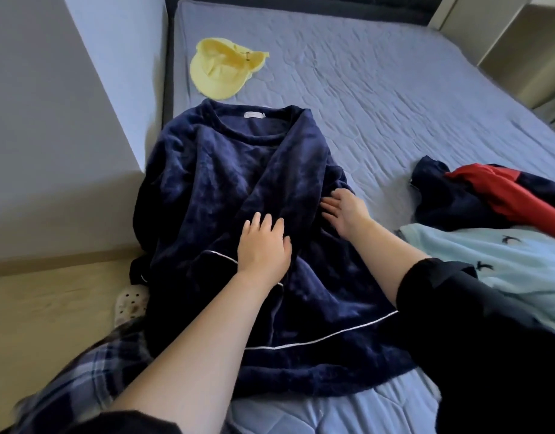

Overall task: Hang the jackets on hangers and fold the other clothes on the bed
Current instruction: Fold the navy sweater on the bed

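Observation:
A navy fleece top [213,183] with white piping lies spread on the blue bed [379,89], neckline toward the far end, its right sleeve folded in across the front. Its left side hangs over the bed's left edge. My left hand [263,245] rests flat on the middle of the top, fingers straight. My right hand [345,209] lies open on the folded sleeve's right edge, palm turned leftward. At the right of the bed sits a pile of a navy and red garment [489,195] and a light blue piece with small bird prints [504,264].
A yellow cap [221,68] lies on the bed beyond the top's neckline. A grey wall [50,120] runs close along the bed's left side over a wooden floor [50,308]. A perforated white slipper [129,303] and plaid trouser leg [82,371] show at lower left.

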